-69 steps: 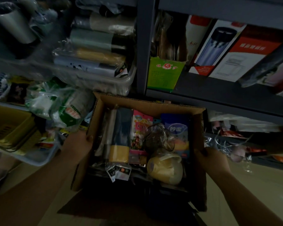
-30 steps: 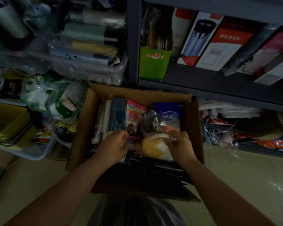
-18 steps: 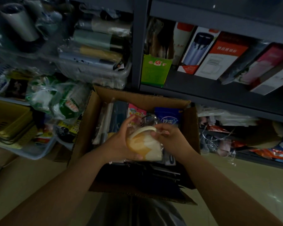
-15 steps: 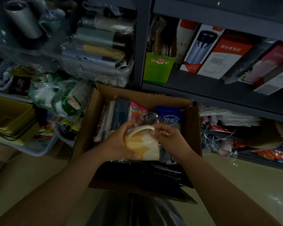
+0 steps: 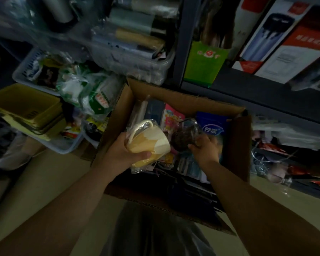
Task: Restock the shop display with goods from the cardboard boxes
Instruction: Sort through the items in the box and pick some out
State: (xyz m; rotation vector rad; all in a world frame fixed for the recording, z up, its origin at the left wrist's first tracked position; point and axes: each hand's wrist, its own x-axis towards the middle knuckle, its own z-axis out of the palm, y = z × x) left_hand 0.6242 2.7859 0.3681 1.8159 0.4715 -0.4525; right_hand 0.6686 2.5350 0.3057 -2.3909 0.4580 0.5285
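An open cardboard box [image 5: 183,103] stands on the floor in front of the shelves, full of packaged goods. My left hand [image 5: 121,154] grips a yellow and cream mug [image 5: 148,143] wrapped in clear plastic, held just above the box's left side. My right hand [image 5: 204,147] reaches into the box and pinches a dark round item in a clear bag [image 5: 185,134]. A blue tissue pack [image 5: 213,126] and a pink packet [image 5: 171,117] stand upright in the box behind them.
Dark metal shelves [image 5: 257,93] hold a green box [image 5: 203,64] and red and white appliance boxes [image 5: 288,45]. On the left are a clear bin of rolls [image 5: 153,71], bagged goods [image 5: 92,95], yellow baskets [image 5: 22,108] and a pale tray [image 5: 67,146]. The floor is beige tile.
Both hands held the mug before. Now my left hand alone holds it and has moved it left, while my right hand has let go and taken hold of the dark bagged item.
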